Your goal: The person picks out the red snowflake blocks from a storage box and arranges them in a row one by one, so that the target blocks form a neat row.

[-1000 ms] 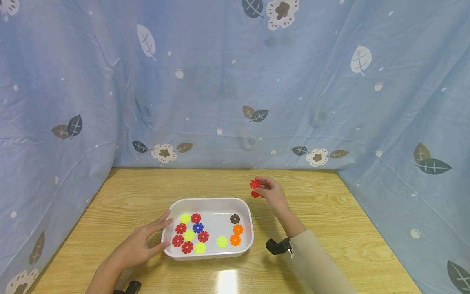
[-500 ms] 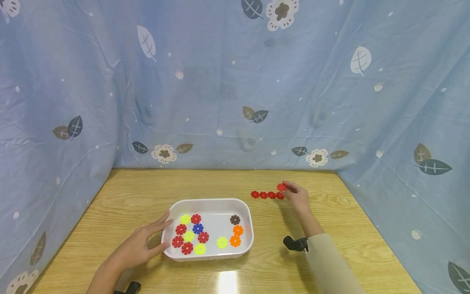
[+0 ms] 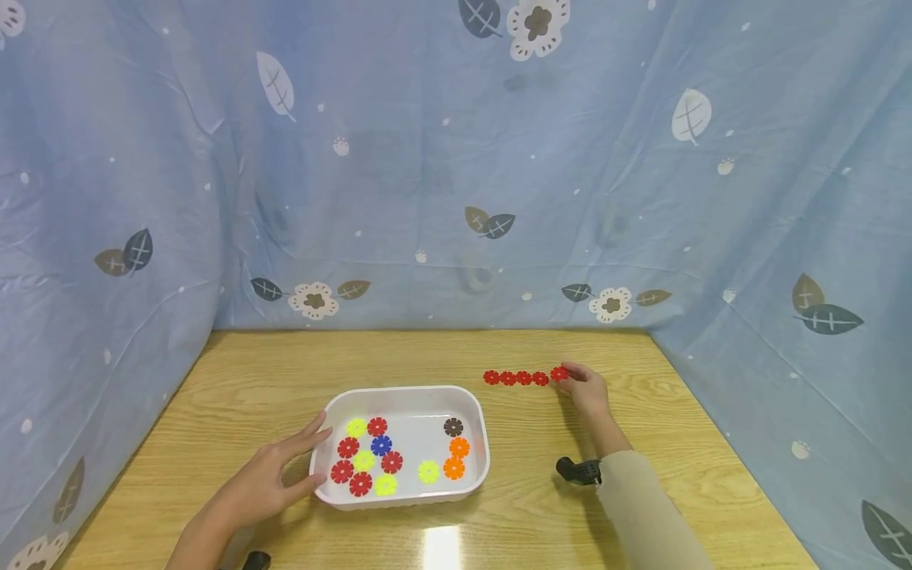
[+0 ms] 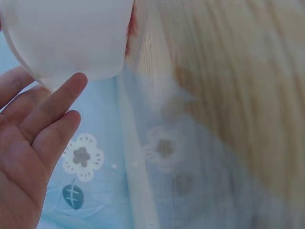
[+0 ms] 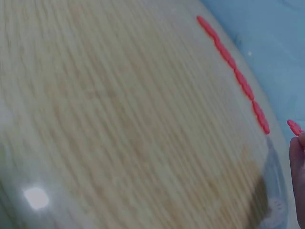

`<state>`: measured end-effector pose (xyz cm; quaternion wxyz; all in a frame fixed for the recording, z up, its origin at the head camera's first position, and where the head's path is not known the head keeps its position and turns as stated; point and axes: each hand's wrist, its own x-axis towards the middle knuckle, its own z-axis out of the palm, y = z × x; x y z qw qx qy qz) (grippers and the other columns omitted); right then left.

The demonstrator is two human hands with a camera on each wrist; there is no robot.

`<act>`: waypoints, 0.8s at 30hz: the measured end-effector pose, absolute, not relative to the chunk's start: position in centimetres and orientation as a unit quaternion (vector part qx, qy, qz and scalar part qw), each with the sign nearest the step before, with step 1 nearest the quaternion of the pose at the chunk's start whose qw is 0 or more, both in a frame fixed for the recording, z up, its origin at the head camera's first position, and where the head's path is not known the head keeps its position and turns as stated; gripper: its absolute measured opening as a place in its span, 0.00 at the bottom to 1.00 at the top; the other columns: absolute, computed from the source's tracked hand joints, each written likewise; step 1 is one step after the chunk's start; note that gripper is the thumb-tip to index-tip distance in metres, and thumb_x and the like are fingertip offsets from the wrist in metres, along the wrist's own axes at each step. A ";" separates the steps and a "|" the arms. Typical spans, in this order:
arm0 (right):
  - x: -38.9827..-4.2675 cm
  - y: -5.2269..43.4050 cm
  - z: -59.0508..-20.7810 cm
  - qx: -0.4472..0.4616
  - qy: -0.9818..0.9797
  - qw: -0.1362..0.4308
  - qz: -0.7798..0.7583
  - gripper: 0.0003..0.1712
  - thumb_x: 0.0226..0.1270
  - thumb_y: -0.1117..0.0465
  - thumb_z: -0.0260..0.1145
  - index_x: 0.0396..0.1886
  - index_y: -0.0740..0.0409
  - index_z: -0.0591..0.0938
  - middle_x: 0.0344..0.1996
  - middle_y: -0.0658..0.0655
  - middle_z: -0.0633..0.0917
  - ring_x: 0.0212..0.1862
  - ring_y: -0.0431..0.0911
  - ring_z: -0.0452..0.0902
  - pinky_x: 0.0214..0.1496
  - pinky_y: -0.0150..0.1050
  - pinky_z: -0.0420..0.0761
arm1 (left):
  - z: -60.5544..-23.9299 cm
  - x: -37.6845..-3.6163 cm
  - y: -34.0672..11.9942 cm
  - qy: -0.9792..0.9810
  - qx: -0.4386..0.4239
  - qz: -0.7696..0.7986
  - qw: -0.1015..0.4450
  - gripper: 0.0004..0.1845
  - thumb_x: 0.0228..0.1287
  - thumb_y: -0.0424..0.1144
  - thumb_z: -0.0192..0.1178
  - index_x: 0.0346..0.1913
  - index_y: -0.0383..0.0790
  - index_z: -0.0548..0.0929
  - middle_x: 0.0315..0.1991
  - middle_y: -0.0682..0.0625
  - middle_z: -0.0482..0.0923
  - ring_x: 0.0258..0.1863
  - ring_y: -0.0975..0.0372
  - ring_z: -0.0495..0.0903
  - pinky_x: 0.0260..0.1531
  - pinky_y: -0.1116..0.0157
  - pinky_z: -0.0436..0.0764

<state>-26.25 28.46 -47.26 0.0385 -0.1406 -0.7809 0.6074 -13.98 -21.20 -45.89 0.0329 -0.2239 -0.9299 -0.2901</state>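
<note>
Head cam shows a light wooden table boxed in on three sides by blue cloth printed with leaves and flowers, plus a bright glare spot on the wood near the front edge. A white tray sits front and centre with flat flower-shaped discs in it: red, yellow, orange, one blue, one dark brown. Left hand rests against the tray's left side with fingers straight, grip released. Right hand is further back on the right, pinching a red disc at the right end of a row of red discs lying on the table behind the tray.

Left wrist cam only gets the palm, straight fingers touching the tray's white rim, and blurry wood and cloth beyond it. Right wrist cam sees the red row edge-on as a thin line, and the held disc just apart from the row's near end, which the head cam can't resolve.
</note>
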 end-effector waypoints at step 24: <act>-26.4 28.3 -48.2 -0.147 -0.864 0.068 0.477 0.19 0.60 0.69 0.57 0.52 0.64 0.75 0.48 0.66 0.77 0.51 0.54 0.71 0.47 0.41 0.74 | -45.9 -14.0 -21.3 -0.929 -0.221 -0.295 0.032 0.28 0.56 0.53 0.58 0.61 0.49 0.70 0.67 0.54 0.59 0.60 0.57 0.67 0.51 0.50 0.73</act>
